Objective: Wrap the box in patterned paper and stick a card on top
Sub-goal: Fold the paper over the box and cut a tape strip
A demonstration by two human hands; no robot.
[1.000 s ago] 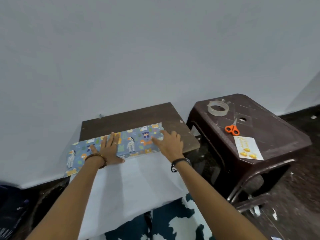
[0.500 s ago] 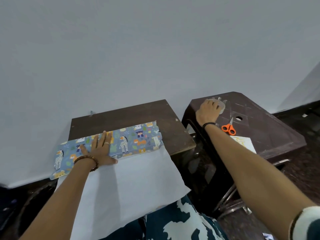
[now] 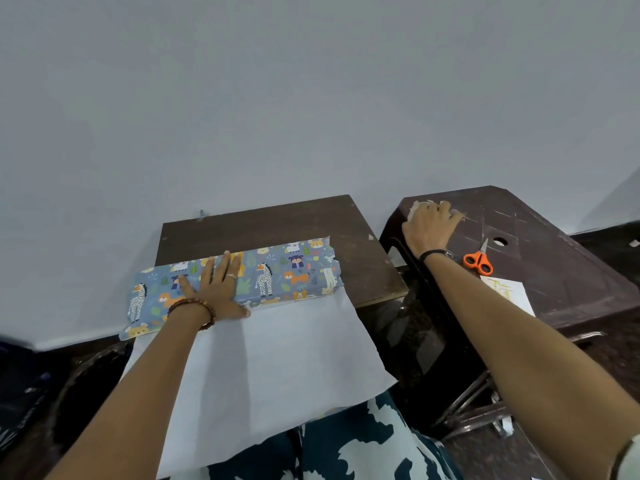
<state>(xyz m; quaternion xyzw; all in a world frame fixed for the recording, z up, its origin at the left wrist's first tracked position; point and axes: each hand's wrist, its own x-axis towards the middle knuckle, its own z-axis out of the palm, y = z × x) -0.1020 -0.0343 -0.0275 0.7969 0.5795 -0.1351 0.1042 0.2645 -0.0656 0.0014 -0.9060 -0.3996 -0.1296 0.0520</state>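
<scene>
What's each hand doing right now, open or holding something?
Left hand: open, fingers straight, pressing flat on the patterned paper.
Right hand: fingers curled over the tape roll on the plastic stool, gripping it.

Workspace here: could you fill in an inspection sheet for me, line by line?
Surface: dark wooden board by the wall; brown plastic stool to its right.
Job's things: patterned paper folded over the box, its white underside spreading toward the person; card on the stool.
Clutter: orange scissors beside the card.
Grippers: left hand presses flat on the paper; right hand curls over the tape roll on the stool.
Cables: nothing seen.
Surroundings: plain wall, dark floor.
</scene>
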